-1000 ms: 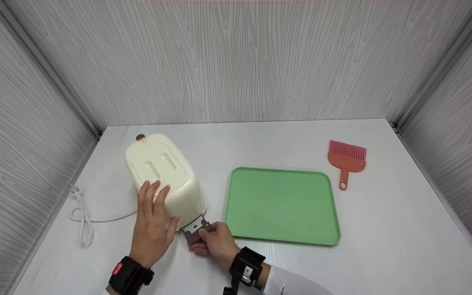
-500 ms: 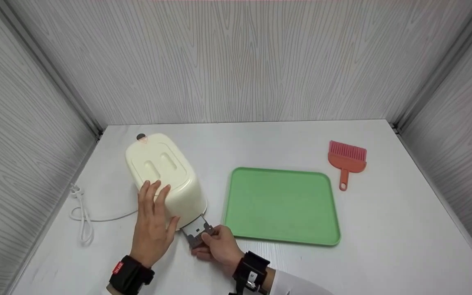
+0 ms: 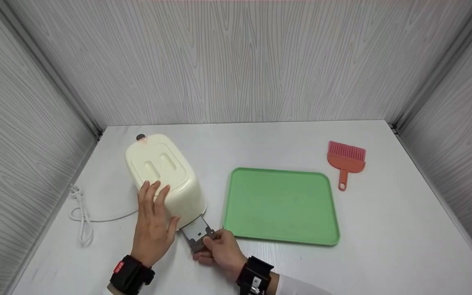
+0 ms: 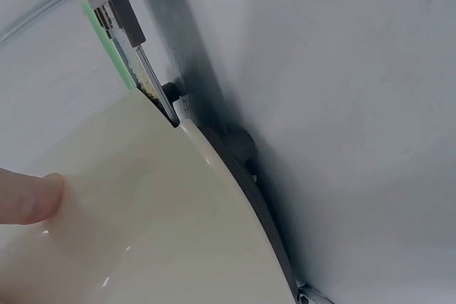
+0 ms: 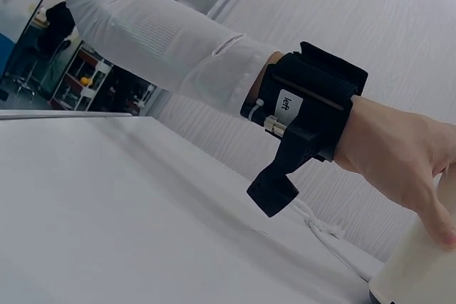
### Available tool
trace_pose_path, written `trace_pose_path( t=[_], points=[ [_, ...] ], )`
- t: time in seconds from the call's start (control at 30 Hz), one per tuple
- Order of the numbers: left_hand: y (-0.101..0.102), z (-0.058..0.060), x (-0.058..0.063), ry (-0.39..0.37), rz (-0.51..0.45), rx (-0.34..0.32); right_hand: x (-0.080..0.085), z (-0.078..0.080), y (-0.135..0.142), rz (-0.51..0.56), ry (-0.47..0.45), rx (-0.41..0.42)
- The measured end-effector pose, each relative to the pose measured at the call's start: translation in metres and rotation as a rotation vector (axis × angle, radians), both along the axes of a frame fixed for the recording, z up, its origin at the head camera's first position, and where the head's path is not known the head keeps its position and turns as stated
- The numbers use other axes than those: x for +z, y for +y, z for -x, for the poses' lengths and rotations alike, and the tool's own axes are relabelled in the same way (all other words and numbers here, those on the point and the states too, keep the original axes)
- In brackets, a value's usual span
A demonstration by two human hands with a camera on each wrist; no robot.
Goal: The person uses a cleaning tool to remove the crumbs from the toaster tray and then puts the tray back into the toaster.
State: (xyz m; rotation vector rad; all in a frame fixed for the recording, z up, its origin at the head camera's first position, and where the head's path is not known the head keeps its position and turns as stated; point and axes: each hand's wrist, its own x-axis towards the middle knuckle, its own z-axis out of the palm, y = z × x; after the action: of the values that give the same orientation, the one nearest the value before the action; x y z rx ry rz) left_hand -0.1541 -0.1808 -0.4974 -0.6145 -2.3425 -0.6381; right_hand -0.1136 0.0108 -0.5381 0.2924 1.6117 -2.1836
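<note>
A cream toaster (image 3: 166, 164) with a closed lid sits slanted on the left half of the table. My left hand (image 3: 150, 235) rests on its near end, fingers spread over the top edge and thumb against the end wall. Out of the base at that end sticks a metal crumb tray (image 3: 195, 230) with a grey handle. Between thumb and fingers, my right hand (image 3: 225, 252) pinches this handle. In the left wrist view, yellowish crumbs (image 4: 146, 80) show on the tray, close to the toaster's slot.
A green tray (image 3: 281, 205) lies right of the toaster. Farther right is a small brush (image 3: 346, 159) with an orange handle and pink bristles. The toaster's white cord and plug (image 3: 81, 209) lie on the left. Wood-grain panels (image 3: 240, 61) wall the table at back and sides.
The crumb tray has slid farther out of the toaster toward the near right, pulled by my right hand. My left hand and the toaster have stayed in place.
</note>
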Motion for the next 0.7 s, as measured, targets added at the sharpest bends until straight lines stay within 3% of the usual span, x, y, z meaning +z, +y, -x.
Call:
trace_pose_path(
  t=[0.7],
  points=[
    [0.002, 0.000, 0.000, 0.029, 0.003, 0.016, -0.002, -0.014, 0.012, -0.013, -0.036, 0.010]
  ],
)
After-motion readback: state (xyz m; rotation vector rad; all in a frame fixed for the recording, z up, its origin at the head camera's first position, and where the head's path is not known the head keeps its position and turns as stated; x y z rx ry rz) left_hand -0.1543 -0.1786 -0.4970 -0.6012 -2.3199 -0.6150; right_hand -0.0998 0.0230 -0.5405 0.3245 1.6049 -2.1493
